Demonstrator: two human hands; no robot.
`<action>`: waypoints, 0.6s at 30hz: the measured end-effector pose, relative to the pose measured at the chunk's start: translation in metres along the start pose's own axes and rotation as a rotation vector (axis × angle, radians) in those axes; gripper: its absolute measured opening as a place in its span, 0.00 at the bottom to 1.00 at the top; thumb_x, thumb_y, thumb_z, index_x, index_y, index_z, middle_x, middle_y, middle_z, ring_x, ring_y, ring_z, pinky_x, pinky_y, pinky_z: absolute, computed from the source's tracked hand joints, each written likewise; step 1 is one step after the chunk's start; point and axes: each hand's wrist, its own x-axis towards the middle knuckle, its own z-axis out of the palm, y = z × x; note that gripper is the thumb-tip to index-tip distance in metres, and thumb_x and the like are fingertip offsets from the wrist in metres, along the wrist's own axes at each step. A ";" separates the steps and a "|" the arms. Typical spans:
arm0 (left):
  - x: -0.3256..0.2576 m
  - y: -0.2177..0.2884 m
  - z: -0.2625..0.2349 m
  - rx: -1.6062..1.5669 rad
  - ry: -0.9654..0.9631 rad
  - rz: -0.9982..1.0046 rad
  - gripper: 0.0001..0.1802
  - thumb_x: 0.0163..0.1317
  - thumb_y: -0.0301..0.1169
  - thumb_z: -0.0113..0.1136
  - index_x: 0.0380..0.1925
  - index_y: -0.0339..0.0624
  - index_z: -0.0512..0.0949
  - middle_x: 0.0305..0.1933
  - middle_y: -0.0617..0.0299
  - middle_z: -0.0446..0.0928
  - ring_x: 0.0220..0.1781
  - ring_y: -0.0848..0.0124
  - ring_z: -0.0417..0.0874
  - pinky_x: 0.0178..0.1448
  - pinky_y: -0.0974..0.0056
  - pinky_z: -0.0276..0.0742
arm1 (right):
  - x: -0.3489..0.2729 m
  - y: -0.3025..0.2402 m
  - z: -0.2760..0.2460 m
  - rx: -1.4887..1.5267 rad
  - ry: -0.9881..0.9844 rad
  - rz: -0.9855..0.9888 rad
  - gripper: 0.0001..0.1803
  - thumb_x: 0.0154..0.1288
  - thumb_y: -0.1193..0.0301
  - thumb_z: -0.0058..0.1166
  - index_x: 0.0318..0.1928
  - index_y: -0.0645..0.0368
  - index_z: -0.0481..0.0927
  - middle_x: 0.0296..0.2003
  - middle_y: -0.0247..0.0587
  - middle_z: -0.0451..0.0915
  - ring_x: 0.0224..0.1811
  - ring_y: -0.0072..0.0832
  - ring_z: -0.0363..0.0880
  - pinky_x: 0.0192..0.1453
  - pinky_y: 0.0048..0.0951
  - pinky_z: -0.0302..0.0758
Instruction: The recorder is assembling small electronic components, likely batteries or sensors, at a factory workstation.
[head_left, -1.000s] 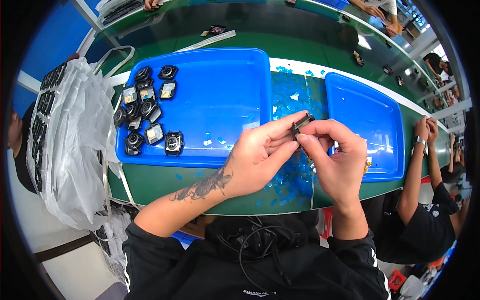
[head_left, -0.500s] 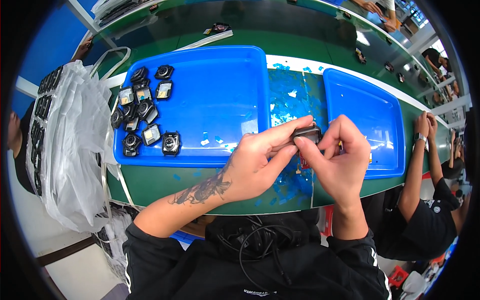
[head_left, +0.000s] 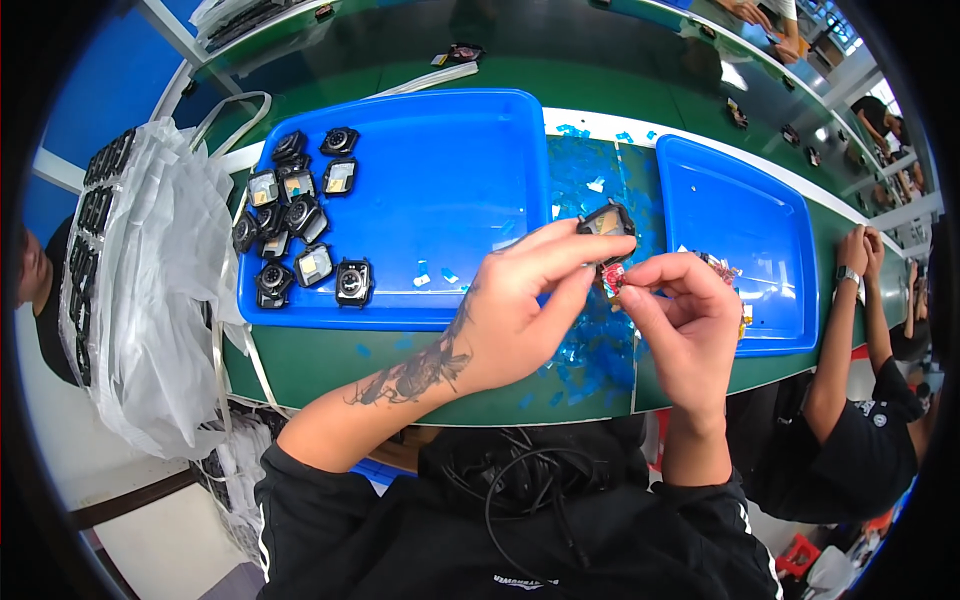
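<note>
Plainly black and squarish, the watch case (head_left: pixel 606 222)

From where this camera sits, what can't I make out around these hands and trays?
All in the head view:
The underside of the watch case: hidden by the case itself and the left grip.
What the red piece is: small, partly covered by the right grip.
Part of the smaller blue tray: behind the right grip.
The dark items at upper right: too small.
</note>
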 end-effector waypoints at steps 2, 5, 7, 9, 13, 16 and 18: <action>0.002 -0.004 0.000 0.286 -0.005 0.208 0.21 0.58 0.16 0.59 0.52 0.37 0.80 0.52 0.46 0.79 0.50 0.61 0.84 0.49 0.64 0.80 | 0.000 0.000 -0.006 0.129 -0.061 -0.012 0.09 0.62 0.87 0.56 0.43 0.71 0.79 0.40 0.42 0.81 0.44 0.22 0.81 0.49 0.21 0.81; 0.000 -0.011 -0.002 0.378 -0.033 0.309 0.20 0.56 0.18 0.63 0.51 0.37 0.81 0.50 0.48 0.81 0.45 0.61 0.86 0.45 0.64 0.81 | -0.001 -0.005 -0.008 0.114 -0.123 0.024 0.10 0.62 0.87 0.56 0.44 0.71 0.80 0.41 0.43 0.81 0.45 0.24 0.82 0.50 0.22 0.82; 0.002 -0.010 -0.002 0.409 -0.005 0.355 0.18 0.55 0.19 0.65 0.48 0.38 0.83 0.48 0.50 0.82 0.42 0.60 0.86 0.42 0.65 0.82 | 0.000 -0.004 -0.013 0.051 -0.160 0.023 0.10 0.62 0.87 0.57 0.45 0.70 0.80 0.41 0.43 0.82 0.45 0.24 0.82 0.49 0.22 0.82; 0.000 -0.004 -0.001 0.490 -0.018 0.283 0.17 0.54 0.18 0.65 0.46 0.39 0.83 0.48 0.51 0.82 0.43 0.61 0.86 0.43 0.65 0.83 | 0.000 -0.005 -0.015 -0.011 -0.197 0.023 0.11 0.62 0.86 0.57 0.45 0.70 0.81 0.41 0.43 0.82 0.46 0.25 0.82 0.49 0.23 0.83; 0.002 -0.011 -0.002 0.451 -0.028 0.358 0.16 0.54 0.18 0.65 0.45 0.39 0.84 0.48 0.52 0.82 0.42 0.63 0.87 0.43 0.66 0.83 | 0.000 -0.008 -0.014 -0.055 -0.199 0.053 0.08 0.62 0.86 0.57 0.42 0.68 0.80 0.40 0.42 0.81 0.44 0.25 0.82 0.48 0.23 0.84; 0.002 -0.013 -0.003 0.458 -0.073 0.349 0.16 0.53 0.19 0.66 0.44 0.39 0.84 0.47 0.53 0.82 0.42 0.63 0.87 0.44 0.66 0.84 | 0.000 -0.009 -0.014 -0.058 -0.201 0.087 0.05 0.62 0.85 0.57 0.39 0.68 0.78 0.38 0.39 0.79 0.42 0.24 0.81 0.47 0.22 0.84; 0.002 -0.013 -0.003 0.508 -0.081 0.363 0.15 0.52 0.19 0.67 0.42 0.39 0.84 0.45 0.53 0.83 0.40 0.63 0.87 0.42 0.65 0.84 | 0.000 -0.010 -0.016 -0.074 -0.201 0.089 0.05 0.62 0.85 0.57 0.37 0.67 0.77 0.36 0.38 0.78 0.40 0.23 0.81 0.47 0.22 0.84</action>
